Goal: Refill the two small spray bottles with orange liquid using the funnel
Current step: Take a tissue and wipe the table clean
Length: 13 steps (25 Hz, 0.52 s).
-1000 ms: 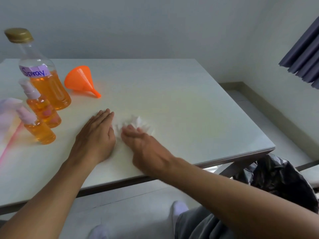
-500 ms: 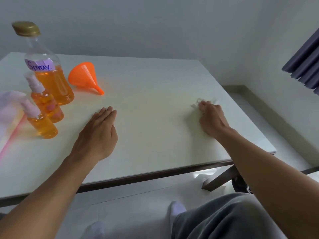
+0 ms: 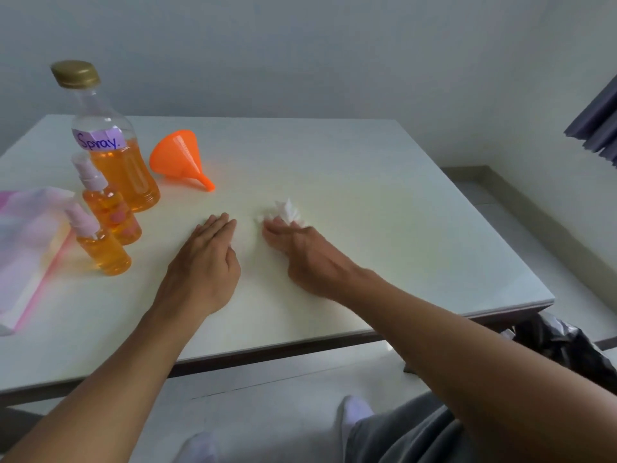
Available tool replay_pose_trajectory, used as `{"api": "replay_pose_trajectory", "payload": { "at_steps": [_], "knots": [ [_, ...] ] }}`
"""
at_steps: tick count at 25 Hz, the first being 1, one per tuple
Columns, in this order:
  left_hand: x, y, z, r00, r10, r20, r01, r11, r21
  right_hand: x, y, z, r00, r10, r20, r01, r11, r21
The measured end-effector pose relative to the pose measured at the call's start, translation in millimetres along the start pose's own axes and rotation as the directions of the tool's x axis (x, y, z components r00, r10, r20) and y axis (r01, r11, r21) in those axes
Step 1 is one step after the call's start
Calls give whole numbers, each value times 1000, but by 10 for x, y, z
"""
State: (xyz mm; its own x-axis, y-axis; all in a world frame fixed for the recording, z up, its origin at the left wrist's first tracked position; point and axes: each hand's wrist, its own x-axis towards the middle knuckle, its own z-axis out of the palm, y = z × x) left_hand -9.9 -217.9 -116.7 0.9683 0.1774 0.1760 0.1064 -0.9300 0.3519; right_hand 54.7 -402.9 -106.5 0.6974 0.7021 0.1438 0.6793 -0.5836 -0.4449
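Two small spray bottles stand at the table's left, both holding orange liquid and capped with pale pink pumps: one nearer (image 3: 100, 243), one behind it (image 3: 108, 205). Behind them stands a big clear bottle (image 3: 113, 152) labelled "Spray", gold cap on, about half full of orange liquid. An orange funnel (image 3: 180, 158) lies on its side to the right of it. My left hand (image 3: 203, 262) rests flat on the table, palm down, fingers together. My right hand (image 3: 300, 252) presses a crumpled white tissue (image 3: 287, 210) onto the tabletop just right of the left hand.
A pink and white plastic pouch (image 3: 26, 248) lies at the table's left edge beside the small bottles. The white table (image 3: 384, 212) ends at the right near a wall. A black rubbish bag (image 3: 567, 349) sits on the floor under the right corner. A dark curtain (image 3: 597, 125) hangs at far right.
My right hand slid the tissue out to the table's right side, then back to the middle next to my left hand. The left hand stayed flat in place.
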Motion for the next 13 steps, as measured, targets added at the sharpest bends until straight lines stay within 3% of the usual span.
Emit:
{"api": "replay_pose_trajectory", "payload": {
  "at_steps": [2,5,10,13],
  "knots": [
    [-41,24,-23,1000,-15,16,14,1000,18,-411,-3,-113,989,-128,77,133,990,-57],
    [-114,45,-65,1000,-4,-16,6,991,133,-847,190,-400,990,-97,100,105,991,-79],
    [-354,413,-62,981,161,-105,-146,980,131,-1314,456,-817,964,159,-215,-151,987,57],
    [-489,976,88,960,262,-103,-260,965,39,-1642,627,-1068,808,349,-474,-306,937,169]
  ]
}}
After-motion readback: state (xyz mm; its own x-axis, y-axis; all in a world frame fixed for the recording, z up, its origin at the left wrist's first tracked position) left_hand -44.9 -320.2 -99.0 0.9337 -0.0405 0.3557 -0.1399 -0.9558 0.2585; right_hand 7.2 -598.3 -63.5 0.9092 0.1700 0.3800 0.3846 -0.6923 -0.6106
